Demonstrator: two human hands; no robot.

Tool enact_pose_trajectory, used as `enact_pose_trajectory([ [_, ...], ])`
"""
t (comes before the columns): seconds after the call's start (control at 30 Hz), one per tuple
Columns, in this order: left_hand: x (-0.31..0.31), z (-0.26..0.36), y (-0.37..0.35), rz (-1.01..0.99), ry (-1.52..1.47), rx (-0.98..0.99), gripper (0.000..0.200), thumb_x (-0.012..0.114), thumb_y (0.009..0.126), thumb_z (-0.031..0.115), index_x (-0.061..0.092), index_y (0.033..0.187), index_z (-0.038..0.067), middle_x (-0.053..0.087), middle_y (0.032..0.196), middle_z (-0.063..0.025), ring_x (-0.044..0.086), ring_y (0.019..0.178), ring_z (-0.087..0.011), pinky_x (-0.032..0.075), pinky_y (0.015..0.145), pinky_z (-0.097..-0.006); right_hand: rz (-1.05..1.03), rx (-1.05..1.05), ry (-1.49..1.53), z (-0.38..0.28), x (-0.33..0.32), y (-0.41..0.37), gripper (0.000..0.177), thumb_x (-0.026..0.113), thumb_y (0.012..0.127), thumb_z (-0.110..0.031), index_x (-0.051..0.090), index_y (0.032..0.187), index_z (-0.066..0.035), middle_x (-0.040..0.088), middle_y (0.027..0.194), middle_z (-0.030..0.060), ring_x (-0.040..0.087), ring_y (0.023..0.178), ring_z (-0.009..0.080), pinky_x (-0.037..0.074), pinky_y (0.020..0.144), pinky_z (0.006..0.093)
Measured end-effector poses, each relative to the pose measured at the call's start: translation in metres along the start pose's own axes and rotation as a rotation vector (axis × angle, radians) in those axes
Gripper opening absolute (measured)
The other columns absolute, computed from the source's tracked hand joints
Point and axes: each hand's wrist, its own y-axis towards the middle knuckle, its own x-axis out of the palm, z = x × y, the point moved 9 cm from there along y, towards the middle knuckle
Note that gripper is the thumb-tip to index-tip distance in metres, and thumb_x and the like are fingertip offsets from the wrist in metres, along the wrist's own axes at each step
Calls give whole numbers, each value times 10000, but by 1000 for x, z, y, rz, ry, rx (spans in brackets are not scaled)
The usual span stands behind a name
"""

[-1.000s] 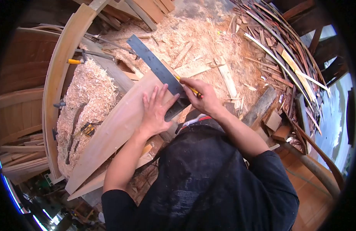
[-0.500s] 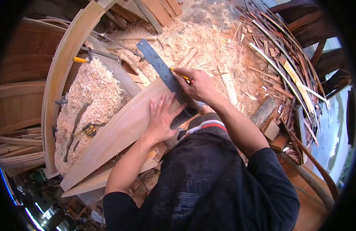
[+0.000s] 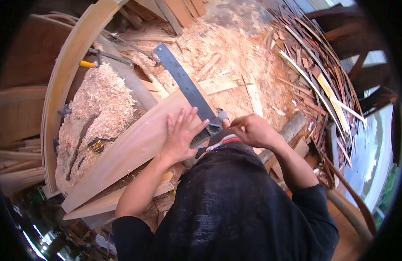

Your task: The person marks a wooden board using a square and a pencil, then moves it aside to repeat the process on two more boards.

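the left hand [image 3: 179,135] lay spread on the board [image 3: 133,148], by the square [image 3: 185,81]. the right hand [image 3: 255,130] was curled; its grip i could not tell.

Plenty of room above the right hand [image 3: 255,131] — a lane runs over the shavings-strewn floor [image 3: 235,52] between the carpenter's square [image 3: 183,80] and the wood-scrap pile [image 3: 322,74]. The left hand [image 3: 180,135] guards the square's near end! Down the board [image 3: 122,150] toward its narrow tip, the top face lies open — but the shavings heap [image 3: 109,93], yellow-handled clamp [image 3: 87,64] and curved plank [image 3: 55,95] crowd the left side.
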Motion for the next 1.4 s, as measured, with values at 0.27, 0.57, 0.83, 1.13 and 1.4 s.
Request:
enact_pose_trajectory([
  [0.27,-52,-30,-43,-109,-213,-353,968,779,743,168,281,1570,101,551,1387,-202,622,1183,-344,555,967,-428,205,-176,424,13,-15,163,300,531,989,-156,711,1164,7,617,787,1,503,681,96,427,632,272],
  [0.57,-78,-38,-156,609,150,-484,518,762,744,210,565,1193,42,607,1143,-139,621,1113,-328,534,924,-442,-770,-381,203,3,68,239,455,687,924,-381,743,1108,31,743,1007,105,650,980,177,512,921,357],
  [0.83,-87,-20,-201,831,241,-569,426,739,795,251,575,1144,70,614,1042,-124,668,930,-330,565,792,-440,-1086,37,493,-36,89,157,578,865,799,-167,613,1263,67,706,1193,140,653,1130,233,526,999,435],
  [1.13,-128,-3,-177,897,170,-333,552,772,696,157,617,1217,69,643,1000,-98,674,903,-306,561,794,-422,-169,-747,-505,-144,-1,89,356,860,703,-340,645,877,-116,664,802,61,634,866,295,549,710,423],
  [1.4,-132,-11,-143,666,173,-156,513,746,661,74,637,1162,88,619,963,-84,645,876,-290,533,793,-405,30,-792,-472,-127,1,53,365,850,691,-316,610,881,-119,636,804,50,594,826,303,515,698,412],
])
